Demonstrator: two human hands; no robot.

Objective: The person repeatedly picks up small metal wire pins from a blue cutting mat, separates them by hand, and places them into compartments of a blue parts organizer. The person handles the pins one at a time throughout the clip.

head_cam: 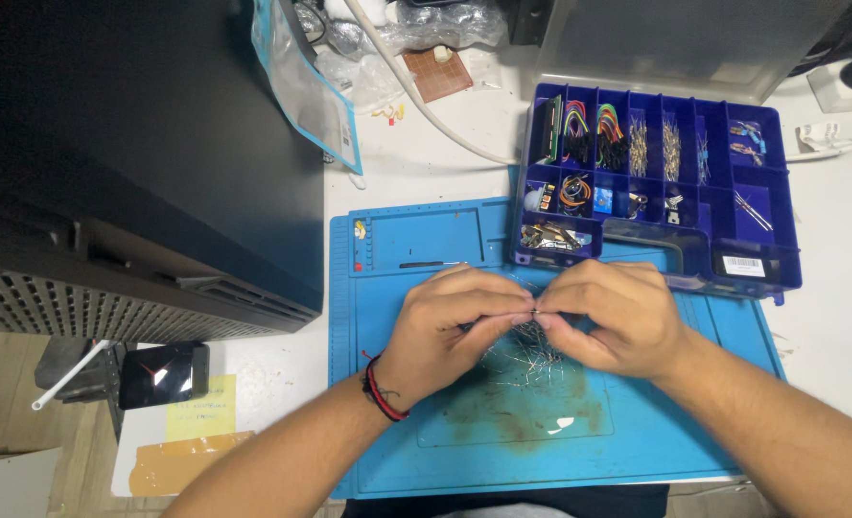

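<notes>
My left hand point(450, 331) and my right hand point(608, 317) meet fingertip to fingertip above a blue work mat point(416, 249). Between thumbs and forefingers they pinch a tiny metal part with thin wire legs point(536, 311). Under the hands lies a loose heap of thin wire leads point(526, 360) on the mat. A red and black cord is tied around my left wrist point(380, 388).
A blue compartment box point(694, 182) with coloured jumper wires and small parts sits open at the mat's far right corner. A black case point(138, 163) fills the left. Plastic bags, a brown perforated board point(437, 72) and a white cable lie behind. A small dark device point(162, 374) rests at lower left.
</notes>
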